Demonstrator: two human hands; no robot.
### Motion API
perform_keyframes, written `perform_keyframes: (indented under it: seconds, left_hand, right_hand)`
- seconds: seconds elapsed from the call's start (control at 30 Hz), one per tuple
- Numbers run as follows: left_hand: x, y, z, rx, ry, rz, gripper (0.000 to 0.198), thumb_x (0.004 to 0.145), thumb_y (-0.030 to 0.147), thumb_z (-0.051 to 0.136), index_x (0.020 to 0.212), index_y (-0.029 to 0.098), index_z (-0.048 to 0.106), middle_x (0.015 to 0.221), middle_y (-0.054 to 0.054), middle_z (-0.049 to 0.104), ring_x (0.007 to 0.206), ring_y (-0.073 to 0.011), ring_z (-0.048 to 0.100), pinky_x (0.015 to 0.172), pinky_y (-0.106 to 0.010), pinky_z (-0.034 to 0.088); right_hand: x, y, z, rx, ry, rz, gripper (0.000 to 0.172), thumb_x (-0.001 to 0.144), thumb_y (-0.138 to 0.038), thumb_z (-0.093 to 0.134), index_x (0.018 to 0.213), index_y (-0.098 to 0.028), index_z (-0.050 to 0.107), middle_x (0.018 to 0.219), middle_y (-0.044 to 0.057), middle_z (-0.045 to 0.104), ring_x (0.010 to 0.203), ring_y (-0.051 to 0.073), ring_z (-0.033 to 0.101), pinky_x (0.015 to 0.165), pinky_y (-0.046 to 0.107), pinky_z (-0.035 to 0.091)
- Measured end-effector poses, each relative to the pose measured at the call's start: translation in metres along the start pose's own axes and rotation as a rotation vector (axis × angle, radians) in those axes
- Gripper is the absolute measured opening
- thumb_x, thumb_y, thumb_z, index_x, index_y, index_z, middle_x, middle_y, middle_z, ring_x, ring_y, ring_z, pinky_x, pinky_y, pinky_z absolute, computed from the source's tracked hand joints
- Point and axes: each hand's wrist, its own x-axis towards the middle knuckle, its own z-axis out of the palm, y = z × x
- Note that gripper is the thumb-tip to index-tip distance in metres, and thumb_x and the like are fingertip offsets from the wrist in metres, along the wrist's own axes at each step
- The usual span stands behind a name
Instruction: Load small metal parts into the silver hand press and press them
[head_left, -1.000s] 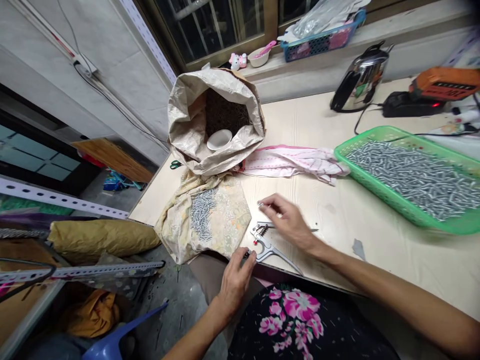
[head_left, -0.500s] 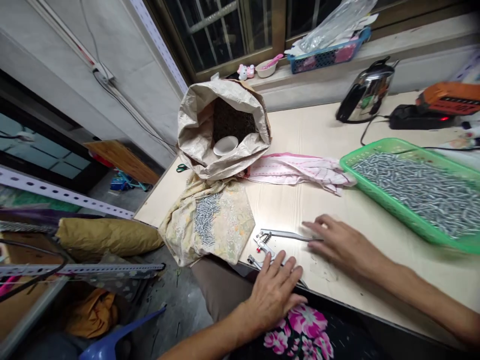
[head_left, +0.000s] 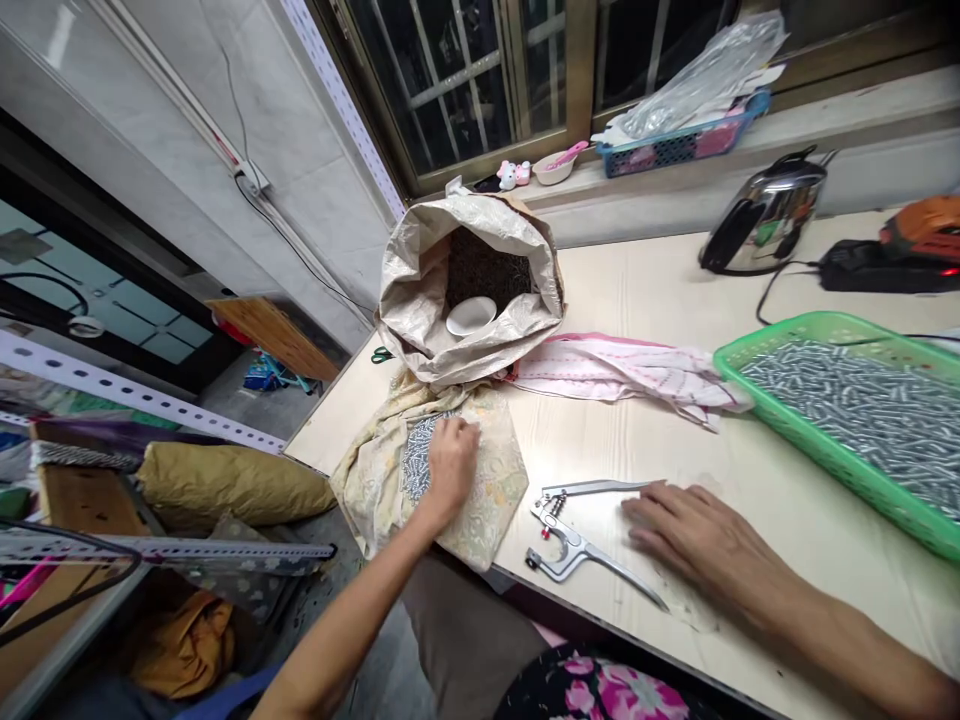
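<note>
My left hand is over a small heap of silver metal pieces on a yellowish floral cloth. Its fingers curl down at the heap; their tips, and anything between them, are hidden. On the table, my right hand lies palm down with fingers stretched out, close to the upper handle end of silver hand-press pliers. The pliers rest with handles spread, showing a spring, a red tip and a C-shaped jaw. I cannot tell whether the right fingertips touch the handle.
A green basket full of similar silver pieces stands at the right. Behind the cloth is an open woven sack with dark contents and a white bowl. A pink-white cloth, a kettle and a charger lie farther back.
My left hand has moved from beside the pliers, up and left to the silver heap, and its fingers have curled. The pliers' lower handle is now uncovered. My right hand stays near the upper handle.
</note>
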Motion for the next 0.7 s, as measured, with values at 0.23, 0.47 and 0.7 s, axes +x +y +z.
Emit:
perform_keyframes:
  seconds: [0.23,0.47,0.7]
  left_hand:
    - [0.047,-0.059,0.018,0.314,-0.212,0.076,0.022,0.093,0.020,0.048,0.089,0.014,0.069,0.094,-0.013,0.064,0.094,-0.0271,0.052,0.076,-0.035,0.042]
    - [0.064,-0.057,0.014,0.171,-0.304,0.199,0.025,0.090,0.008,0.042,0.083,0.013,0.066,0.092,-0.015,0.063,0.093,-0.0262,0.052,0.078,-0.035,0.040]
    - [0.008,0.009,-0.026,-0.525,-0.356,0.002,0.018,0.088,0.028,0.058,0.089,0.016,0.071,0.088,-0.007,0.072,0.081,-0.0186,0.063,0.077,-0.028,0.047]
  right_hand:
    - [-0.029,-0.050,0.013,0.072,0.046,0.068,0.032,0.093,-0.048,0.052,0.117,-0.026,0.056,0.106,0.008,0.065,0.091,0.024,0.062,0.081,0.040,0.046]
    - [-0.028,-0.058,0.023,0.110,0.055,0.109,0.021,0.099,-0.029,0.043,0.113,-0.022,0.057,0.093,0.007,0.063,0.079,0.020,0.062,0.071,0.035,0.045]
    - [-0.021,-0.062,0.030,0.035,0.046,0.125,0.017,0.098,-0.016,0.042,0.086,-0.018,0.054,0.081,0.003,0.055,0.072,0.017,0.053,0.070,0.033,0.036]
